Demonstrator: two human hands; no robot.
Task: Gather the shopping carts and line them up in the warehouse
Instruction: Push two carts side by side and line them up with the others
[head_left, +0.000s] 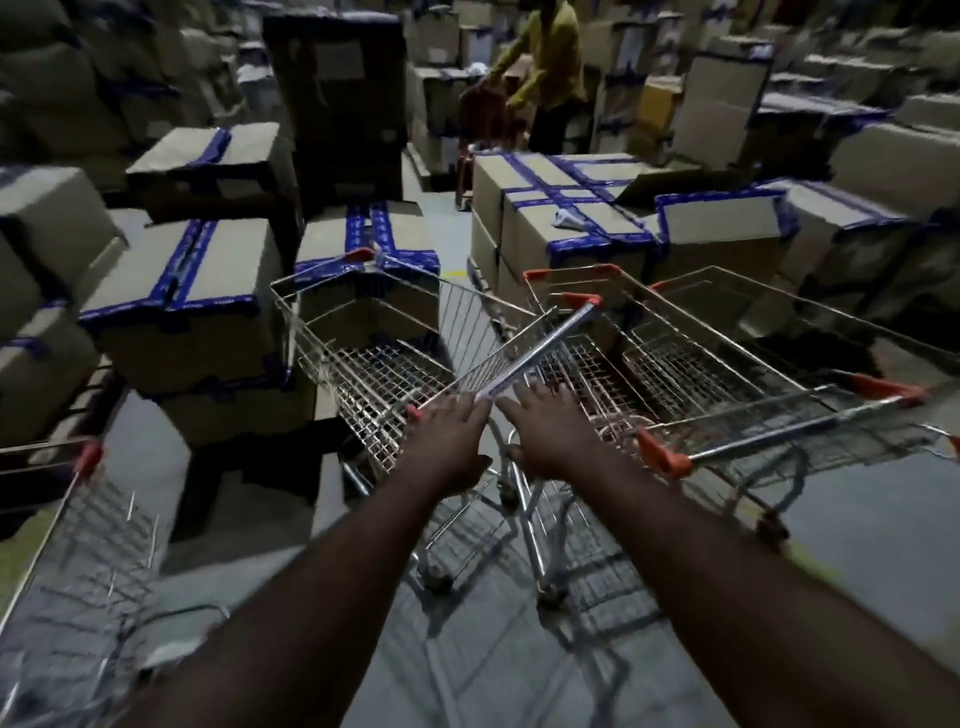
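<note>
A wire shopping cart (374, 332) with orange corner caps stands in the middle, its silver handle bar (540, 353) running diagonally. My left hand (447, 441) and my right hand (550, 431) reach side by side toward the near end of that bar, fingers stretched out straight, fingertips at or just short of it. A second cart (727, 364) stands to the right, nested with another basket, its handle (779, 421) with orange ends nearest me. A third cart (83, 545) sits blurred at the lower left.
Taped cardboard boxes (176, 291) are stacked on the left and behind the carts (587, 208). A person in a yellow shirt (545, 67) bends over boxes at the back. Grey floor (857, 551) lies under and beside the carts.
</note>
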